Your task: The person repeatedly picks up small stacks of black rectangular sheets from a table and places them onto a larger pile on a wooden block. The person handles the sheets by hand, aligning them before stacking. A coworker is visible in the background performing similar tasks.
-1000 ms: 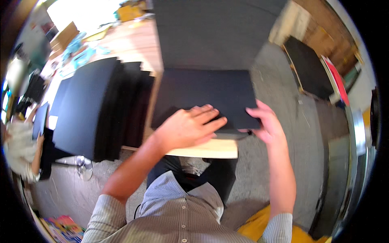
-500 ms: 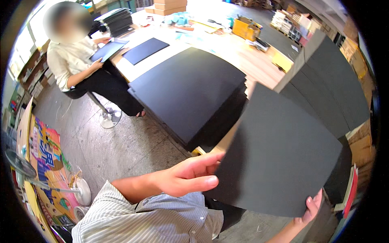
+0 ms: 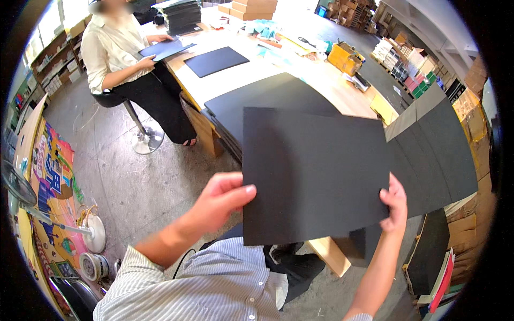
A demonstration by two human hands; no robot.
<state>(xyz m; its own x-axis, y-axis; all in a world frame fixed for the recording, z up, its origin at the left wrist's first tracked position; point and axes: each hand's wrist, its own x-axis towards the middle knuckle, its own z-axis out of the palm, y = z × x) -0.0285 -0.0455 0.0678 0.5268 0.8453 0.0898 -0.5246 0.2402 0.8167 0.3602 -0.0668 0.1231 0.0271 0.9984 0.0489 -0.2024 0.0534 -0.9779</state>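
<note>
A flat black rectangular board (image 3: 316,176) is held up in front of my body by its two side edges. My left hand (image 3: 226,197) grips its left edge, thumb lying on the near face and the fingertips hidden behind. At the right edge my right hand (image 3: 395,204) is closed on the board, thumb in front. Behind it, partly covered, a stack of similar black boards (image 3: 273,95) rests on the wooden table (image 3: 206,92). To the right stands another pile of large dark sheets (image 3: 436,152).
At far left a seated person holds a dark sheet (image 3: 167,49). Another black panel (image 3: 217,61) lies on the table near them. A yellow box (image 3: 344,58) and cardboard boxes (image 3: 252,9) sit farther back. A fan's white base (image 3: 95,234) stands on the floor at left.
The board has swung left and turned more square to me. My left hand, beside its edge before, now grips it. My right hand has risen with the board.
</note>
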